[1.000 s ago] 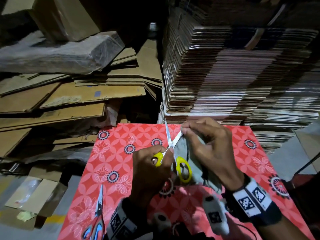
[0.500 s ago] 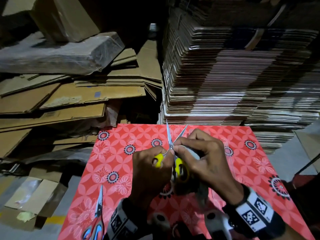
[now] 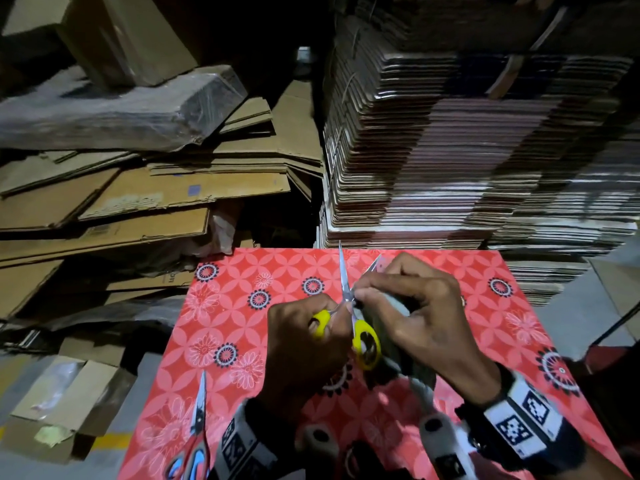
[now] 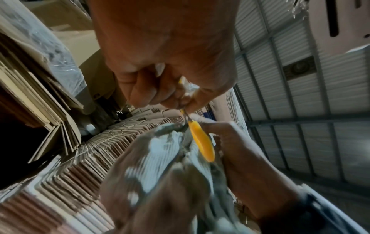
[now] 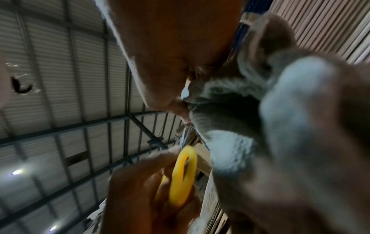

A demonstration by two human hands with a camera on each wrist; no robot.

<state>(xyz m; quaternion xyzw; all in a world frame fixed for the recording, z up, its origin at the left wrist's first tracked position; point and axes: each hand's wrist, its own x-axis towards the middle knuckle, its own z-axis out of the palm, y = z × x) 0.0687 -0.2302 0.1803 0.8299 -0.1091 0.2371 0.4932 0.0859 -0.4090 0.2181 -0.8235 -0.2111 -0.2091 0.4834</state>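
Yellow scissors (image 3: pixel 345 284), gripped by your left hand (image 3: pixel 304 348), point to 12 o'clock; your right hand (image 3: pixel 427 320), pinching grey cloth (image 3: pixel 398 303), has slid to the pivot, likely ending the wipe.

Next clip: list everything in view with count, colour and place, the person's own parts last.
yellow-handled steel scissors: one, yellow and silver, held above the cover, blades parted.
grey fabric cloth: one, grey, bunched in the right hand beside the blades.
blue-and-red-handled scissors: one, lying on the cover's near-left part.
red flower-patterned table cover: one, red, under the hands.
flattened brown cardboard sheets: many, brown, piled behind left.
tied stacks of flat cardboard: several, brown, behind right.
plastic-wrapped bundle: one, greyish, atop the left pile.
left hand: grips a yellow handle.
right hand: fingers pinch the cloth.
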